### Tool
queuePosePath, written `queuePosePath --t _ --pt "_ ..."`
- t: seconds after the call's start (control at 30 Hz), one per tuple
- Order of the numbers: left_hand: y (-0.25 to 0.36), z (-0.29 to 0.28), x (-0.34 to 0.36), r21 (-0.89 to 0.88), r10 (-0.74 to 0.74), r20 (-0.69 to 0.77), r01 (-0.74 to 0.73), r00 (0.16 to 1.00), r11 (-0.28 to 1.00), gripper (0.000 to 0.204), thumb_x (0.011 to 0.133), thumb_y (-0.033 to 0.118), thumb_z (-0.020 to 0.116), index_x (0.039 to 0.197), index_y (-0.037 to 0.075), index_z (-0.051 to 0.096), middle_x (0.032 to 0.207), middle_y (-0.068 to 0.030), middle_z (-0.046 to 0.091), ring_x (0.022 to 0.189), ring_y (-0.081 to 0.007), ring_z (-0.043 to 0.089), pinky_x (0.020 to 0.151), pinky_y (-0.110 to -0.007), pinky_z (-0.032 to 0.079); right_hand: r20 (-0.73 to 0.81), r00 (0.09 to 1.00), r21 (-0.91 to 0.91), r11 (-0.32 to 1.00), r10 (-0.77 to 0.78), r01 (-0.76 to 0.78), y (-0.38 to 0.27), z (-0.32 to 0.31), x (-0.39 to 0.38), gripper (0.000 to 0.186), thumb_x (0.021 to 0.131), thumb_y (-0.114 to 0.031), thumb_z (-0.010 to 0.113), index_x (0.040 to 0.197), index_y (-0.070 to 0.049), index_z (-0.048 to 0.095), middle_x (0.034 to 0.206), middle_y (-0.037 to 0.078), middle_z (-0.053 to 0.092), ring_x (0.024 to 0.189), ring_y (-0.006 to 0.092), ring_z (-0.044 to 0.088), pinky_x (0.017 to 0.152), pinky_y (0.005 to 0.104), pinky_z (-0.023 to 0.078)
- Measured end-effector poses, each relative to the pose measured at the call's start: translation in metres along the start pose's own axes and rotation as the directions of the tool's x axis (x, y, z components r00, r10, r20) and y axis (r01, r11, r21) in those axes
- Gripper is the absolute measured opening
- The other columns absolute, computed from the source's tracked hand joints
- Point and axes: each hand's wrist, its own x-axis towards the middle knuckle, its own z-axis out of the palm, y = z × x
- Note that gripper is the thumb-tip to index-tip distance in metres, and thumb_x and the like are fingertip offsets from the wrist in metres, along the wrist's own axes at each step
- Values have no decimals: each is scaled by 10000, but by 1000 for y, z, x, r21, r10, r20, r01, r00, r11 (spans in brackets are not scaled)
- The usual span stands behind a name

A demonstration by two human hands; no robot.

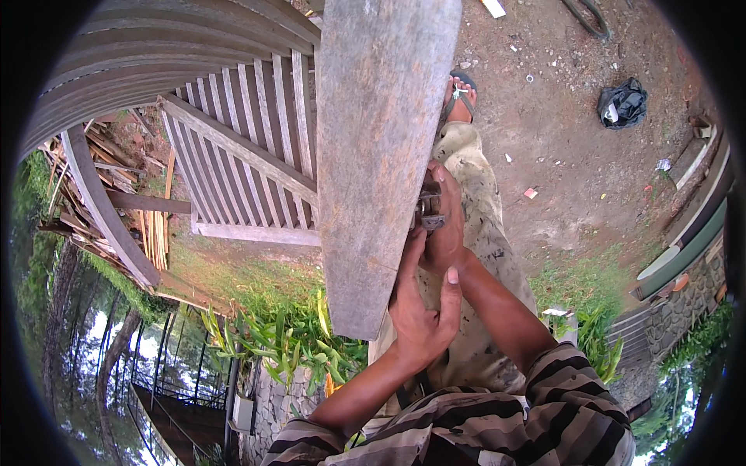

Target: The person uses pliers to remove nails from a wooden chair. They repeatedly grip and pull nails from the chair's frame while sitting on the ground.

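Observation:
A long grey wooden plank (pixel 381 147) stands upright in front of me, its lower end near my chest. My right hand (pixel 444 225) is closed around a small dark metal tool (pixel 429 211) pressed against the plank's right edge. My left hand (pixel 423 311) sits just below it, fingers wrapped over my right wrist and touching the plank's edge. The tool's shape is mostly hidden by my fingers.
A slatted wooden gate (pixel 249 147) leans to the left of the plank, beside a heap of scrap wood (pixel 116 194). Bare dirt ground (pixel 559 132) with a black bag (pixel 622 105) lies to the right. My sandalled foot (pixel 460 97) shows past the plank. Green plants (pixel 287 334) grow below.

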Motion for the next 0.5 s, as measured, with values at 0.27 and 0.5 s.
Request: queuePosePath --t 0.27,0.5 --pt "-2 1 -1 0 -1 -3 1 1000 1000 589 991 75 660 1471 -131 387 1476 -303 481 1328 -397 559 1130 -474 450 -26 1000 27 1000 6 -5 1 4 0 1021 744 -17 769 1614 -15 233 1499 283 474 1377 466 497 1150 534 384" --pt "-1 2 -1 5 -13 -9 13 1000 1000 592 985 49 648 1478 -137 379 1477 -302 480 1336 -403 552 1133 -475 449 -41 999 18 1000 2 -2 5 8 -4 1033 730 -20 768 1612 -37 231 1480 266 483 1368 451 500 1160 581 342"
